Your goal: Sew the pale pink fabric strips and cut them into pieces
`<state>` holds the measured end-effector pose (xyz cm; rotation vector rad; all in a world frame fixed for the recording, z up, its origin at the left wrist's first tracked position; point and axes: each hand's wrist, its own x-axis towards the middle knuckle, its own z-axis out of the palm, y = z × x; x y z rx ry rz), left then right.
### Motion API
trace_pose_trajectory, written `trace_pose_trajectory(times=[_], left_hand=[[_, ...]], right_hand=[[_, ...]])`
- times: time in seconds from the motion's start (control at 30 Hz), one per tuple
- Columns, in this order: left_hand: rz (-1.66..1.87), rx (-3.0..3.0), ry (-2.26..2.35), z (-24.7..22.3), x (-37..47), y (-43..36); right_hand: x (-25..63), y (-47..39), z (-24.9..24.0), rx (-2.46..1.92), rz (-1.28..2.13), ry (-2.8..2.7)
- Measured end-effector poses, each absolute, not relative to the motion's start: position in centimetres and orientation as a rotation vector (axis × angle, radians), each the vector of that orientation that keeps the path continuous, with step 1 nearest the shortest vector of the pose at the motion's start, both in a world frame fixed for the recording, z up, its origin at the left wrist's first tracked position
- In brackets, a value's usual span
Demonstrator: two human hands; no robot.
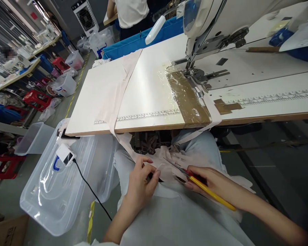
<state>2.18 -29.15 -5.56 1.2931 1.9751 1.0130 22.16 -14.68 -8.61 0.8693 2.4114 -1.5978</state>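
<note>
Over my lap, my left hand (141, 182) has its thumb and fingers pinched on pale pink fabric (166, 172). To its right, my right hand (207, 181) grips scissors (178, 167) with a yellow and red handle. The blades point left and lie against the fabric, a short way from my left fingers. Bunched fabric spreads across my thighs below the table edge. One strip (118, 95) of it runs up onto the tabletop, and a narrow band (212, 109) loops down from the sewing machine (195, 54).
The white sewing table (154, 85) has a printed ruler along its front edge. At left stands a clear plastic bin (53, 191) with a white charger (65, 153) and a black cable on its lid. A person (132, 13) stands behind the table. Red stools (37, 99) are farther left.
</note>
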Motion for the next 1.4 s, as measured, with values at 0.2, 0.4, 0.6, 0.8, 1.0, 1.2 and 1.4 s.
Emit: trace_pose_trajectory(times=[0.2, 0.4, 0.6, 0.8, 1.0, 1.2, 1.4], left_hand=[[1.069, 0.667, 1.467, -5.6, 2.2, -28.4], [1.102, 0.468, 1.431, -6.5, 1.7, -27.9], [1.138, 0.425, 1.409, -7.2, 1.2, -28.3], [1.152, 0.372, 1.384, -7.6, 0.9, -28.5], [1.175, 0.355, 1.38, -7.6, 1.1, -28.3], [1.171, 0.374, 1.38, -7.4, 0.9, -28.3], [1.153, 0.392, 1.404, -7.7, 0.9, -28.4]], right_hand=[[21.2, -13.9, -8.0, 0.678, -1.639, 2.394], [20.5, -13.0, -7.7, 0.575, -1.567, 2.388], [19.8, -12.6, -7.6, 0.479, -1.603, 2.289], [19.0, -12.6, -7.4, 0.493, -1.564, 2.238], [19.0, -12.8, -7.1, 0.522, -1.412, 2.353], [19.2, -13.5, -7.7, 0.55, -1.349, 2.472], [19.2, -13.7, -7.7, 0.599, -1.247, 2.589]])
